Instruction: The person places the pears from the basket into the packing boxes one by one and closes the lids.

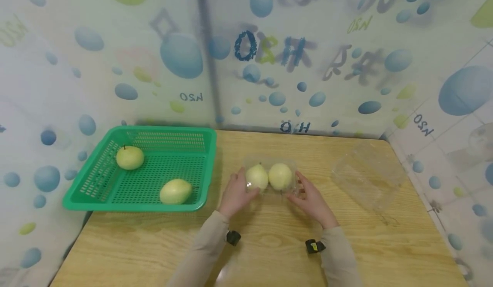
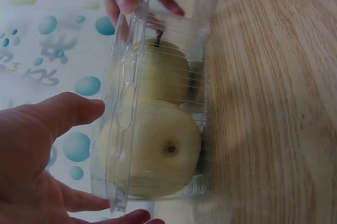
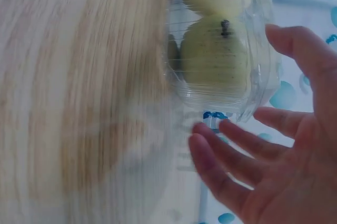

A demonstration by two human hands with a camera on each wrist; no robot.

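Note:
A lidded clear plastic box (image 2: 124, 113) stands on the table with two pale yellow-green pears inside, a left pear (image 1: 256, 178) and a right pear (image 1: 280, 176). My left hand (image 1: 236, 194) is at the box's left end, thumb tip at the lid's rim and fingers extended along the end. At the opposite end is my right hand (image 1: 313, 201); its thumb reaches the rim near the front corner, while its other fingers spread loosely beside the box in the right wrist view.
To the left stands a green plastic basket (image 1: 211, 162) holding a pear at the back (image 1: 130, 157) and another pear near the front (image 1: 176, 191). A second clear plastic box (image 1: 366, 180) lies on the wooden table (image 1: 265, 244) at right. A patterned curtain (image 1: 250, 98) hangs behind.

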